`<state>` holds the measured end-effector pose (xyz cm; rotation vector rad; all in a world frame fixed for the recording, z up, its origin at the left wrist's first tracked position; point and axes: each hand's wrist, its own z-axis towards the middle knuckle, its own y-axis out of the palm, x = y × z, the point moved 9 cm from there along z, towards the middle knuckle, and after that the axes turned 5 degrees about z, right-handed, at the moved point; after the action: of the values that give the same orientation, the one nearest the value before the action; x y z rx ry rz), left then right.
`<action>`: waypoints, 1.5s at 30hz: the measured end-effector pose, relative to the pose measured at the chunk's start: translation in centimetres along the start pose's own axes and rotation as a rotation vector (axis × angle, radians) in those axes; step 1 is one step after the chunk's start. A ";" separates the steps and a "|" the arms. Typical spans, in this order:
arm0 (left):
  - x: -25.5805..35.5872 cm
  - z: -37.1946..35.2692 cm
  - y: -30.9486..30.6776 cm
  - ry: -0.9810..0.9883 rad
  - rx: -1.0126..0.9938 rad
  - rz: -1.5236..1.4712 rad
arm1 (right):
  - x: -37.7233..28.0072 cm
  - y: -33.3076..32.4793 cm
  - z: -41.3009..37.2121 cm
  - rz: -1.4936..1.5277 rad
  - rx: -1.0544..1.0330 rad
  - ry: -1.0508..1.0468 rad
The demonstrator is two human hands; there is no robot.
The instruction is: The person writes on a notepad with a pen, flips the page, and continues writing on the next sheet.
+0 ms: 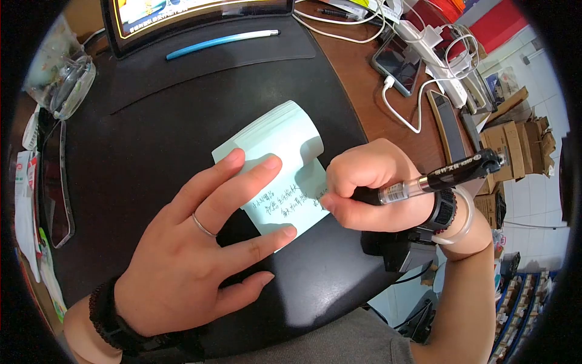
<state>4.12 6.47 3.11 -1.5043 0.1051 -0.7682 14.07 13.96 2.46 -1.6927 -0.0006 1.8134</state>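
You have bare black surface (157, 133) between the notepad (279, 130) and the blue-and-white pen (221, 45) near its far edge, but the plastic bag (60, 79) crowds its far left corner and your right hand (382, 185) blocks part of its right edge, the power strip (431, 59) lying beyond.

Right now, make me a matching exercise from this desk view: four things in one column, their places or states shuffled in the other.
1. Left hand
2. Right hand
3. Notepad
4. Blue-and-white pen

A. Lying near the lower edge of the screen
B. Pages curled back, handwriting showing
C. Gripping a black pen
D. Spread, with fingers on paper

Pairs: 1-D, 2-C, 3-B, 4-A.
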 end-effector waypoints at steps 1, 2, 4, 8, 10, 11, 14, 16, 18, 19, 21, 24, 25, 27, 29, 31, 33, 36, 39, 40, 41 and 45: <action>0.0 0.0 0.0 0.001 0.002 0.002 | 0.0 -0.1 0.0 0.000 0.001 0.001; 0.0 0.0 0.0 0.002 0.002 0.001 | 0.1 0.0 -0.1 -0.007 -0.012 0.008; 0.0 0.0 0.0 0.002 0.004 0.002 | 0.1 0.0 0.0 -0.013 -0.024 0.015; 0.0 0.0 0.0 0.001 0.005 -0.009 | 0.2 -0.3 -0.1 -0.030 0.012 0.040; 0.0 0.0 0.0 0.001 -0.003 0.007 | 0.2 -0.2 -0.1 -0.024 -0.019 0.048; 0.0 0.0 0.0 0.005 -0.003 0.009 | 0.1 -0.3 0.0 -0.034 0.003 0.036; 0.0 0.1 0.1 0.002 -0.011 0.009 | 0.0 -0.5 0.0 -0.043 0.033 0.015; 0.0 0.0 0.1 0.003 -0.013 0.013 | -0.1 -0.5 0.0 -0.043 0.039 0.003; 0.0 0.0 0.1 0.002 -0.013 0.011 | 0.3 -0.5 -0.1 -0.021 0.033 0.056; 0.0 0.0 0.1 0.001 -0.012 0.008 | 0.2 -0.6 -0.1 -0.021 0.034 0.056; 0.0 0.0 0.1 -0.003 -0.019 0.013 | 0.2 -0.4 -0.1 -0.023 -0.007 0.059; 0.0 0.0 0.2 -0.007 -0.027 0.015 | 0.0 -0.5 0.0 -0.024 0.017 0.037; 0.0 0.0 0.2 -0.008 -0.027 0.013 | 0.1 -0.4 0.0 -0.024 0.018 0.037; 0.0 0.0 0.2 -0.005 -0.028 0.014 | 0.1 -0.6 -0.1 -0.015 0.046 0.014; 0.1 0.0 0.2 -0.001 -0.029 0.015 | 0.0 -0.6 -0.1 -0.017 0.020 0.036; 0.1 0.0 0.2 0.000 -0.035 0.021 | 0.2 -0.5 -0.1 -0.020 -0.006 0.057; 0.1 0.0 0.2 -0.001 -0.038 0.018 | 0.0 -0.7 0.0 -0.057 0.031 0.039; 0.0 0.1 0.2 0.000 -0.041 0.018 | 0.2 -0.6 -0.1 -0.041 0.003 0.071; 0.0 0.1 0.2 -0.001 -0.045 0.015 | 0.1 -1.0 0.0 -0.030 0.064 0.052; 0.0 0.1 0.2 -0.005 -0.046 0.009 | 0.2 -1.1 -0.1 -0.031 0.067 0.051; 0.1 0.1 0.1 -0.002 -0.047 0.011 | 0.3 -0.9 -0.1 -0.012 0.027 0.049; 0.1 0.1 0.2 -0.005 -0.057 0.020 | -0.2 -0.8 0.0 -0.028 0.032 0.007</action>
<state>4.29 6.50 2.97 -1.5571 0.1390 -0.7505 14.42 14.55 2.97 -1.6694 0.0077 1.7777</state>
